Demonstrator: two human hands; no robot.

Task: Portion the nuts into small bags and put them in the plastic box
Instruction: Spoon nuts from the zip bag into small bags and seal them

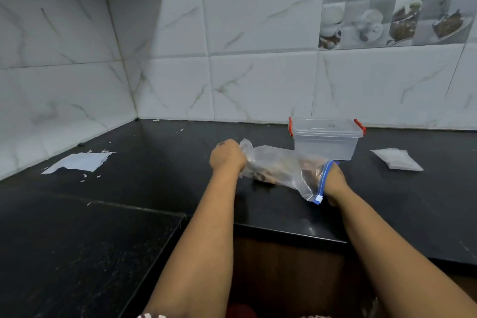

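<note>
A clear zip bag (281, 166) of nuts (263, 175) was held just above the black counter (154, 188), its closed end gripped in the clenched left hand (227, 156). The right hand (333, 181) was pushed into the blue-zipped mouth, its fingers hidden. The lidded plastic box (326, 138) stood just behind, small bags (397, 159) lying well right.

black speckled stone counter (85, 235) running into a corner; white marble-look tiles (258, 33) on both walls; a patch of printed cup-and-dessert tiles (395, 2) upper right; brown wooden cabinet front (289, 273) under the counter edge; soft, even light
</note>
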